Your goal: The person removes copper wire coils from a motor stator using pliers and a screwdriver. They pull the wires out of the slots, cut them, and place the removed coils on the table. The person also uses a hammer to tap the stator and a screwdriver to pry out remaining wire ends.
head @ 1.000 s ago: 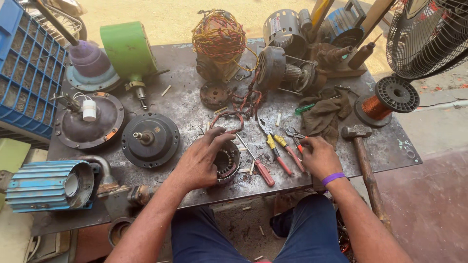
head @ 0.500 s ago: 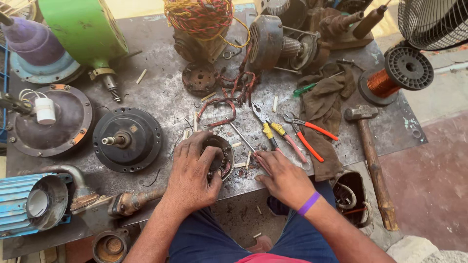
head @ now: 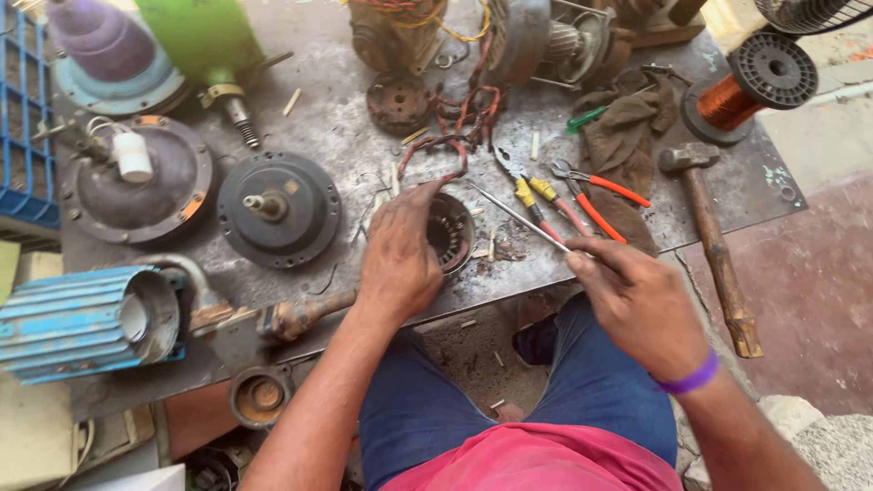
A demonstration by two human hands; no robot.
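Note:
My left hand (head: pixel 400 255) rests on a round dark motor stator (head: pixel 452 232) that lies on the worn metal bench (head: pixel 336 145), fingers curled over its left rim. My right hand (head: pixel 637 305), with a purple wristband, pinches the near end of a thin metal rod (head: pixel 518 216) whose far tip points toward the stator's upper right. Red and brown wires (head: pixel 455 136) loop just beyond the stator.
Pliers with red handles (head: pixel 596 195) and yellow-handled pliers (head: pixel 536 195) lie right of the stator. A hammer (head: pixel 714 236), brown rag (head: pixel 627 136), copper wire spool (head: pixel 755 82), round motor covers (head: pixel 277 209), a blue motor housing (head: pixel 82 318) and a blue crate (head: pixel 23 118) crowd the bench.
My right hand has lifted off the bench with the thin rod pinched in its fingers and pulled back toward me. The left hand stays on the stator. The camera has tilted closer.

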